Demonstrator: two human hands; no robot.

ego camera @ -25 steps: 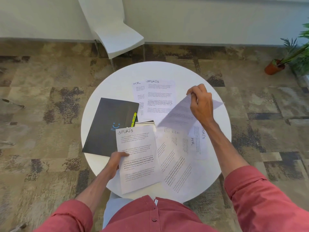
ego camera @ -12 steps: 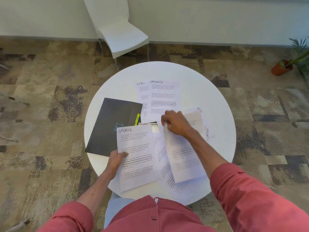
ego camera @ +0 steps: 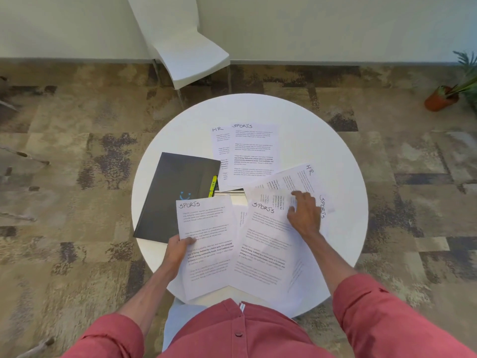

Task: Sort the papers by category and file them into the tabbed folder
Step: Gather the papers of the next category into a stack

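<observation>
Nearest the person, just right of the folder's near corner, the left hand (ego camera: 178, 250) grips a sheet headed SPORTS (ego camera: 206, 236) by its left edge. The thumb lies on top of the page and the fingers curl underneath. This sheet's top corner overlaps the folder (ego camera: 175, 192), which lies shut and black on the left part of the round white table (ego camera: 335, 156).

Further right of the folder, a second SPORTS sheet (ego camera: 263, 251) lies tilted, and the right hand (ego camera: 304, 215) rests on its upper right part. Its fingers are spread and nearly straight, pressing down on the paper. It seems to pinch nothing, though the fingertips are a little blurred. Beneath that hand, an HR sheet (ego camera: 296, 179) fans out away from the folder, and the edge of another page peeks out on the hand's far side.

A yellow tab (ego camera: 213, 186) pokes from the folder's right edge. Beyond that edge lies a flat pair, a SPORTS page (ego camera: 254, 153) overlapping an HR page (ego camera: 219, 143). Well past the folder, off the table, stands a white chair (ego camera: 191, 58).
</observation>
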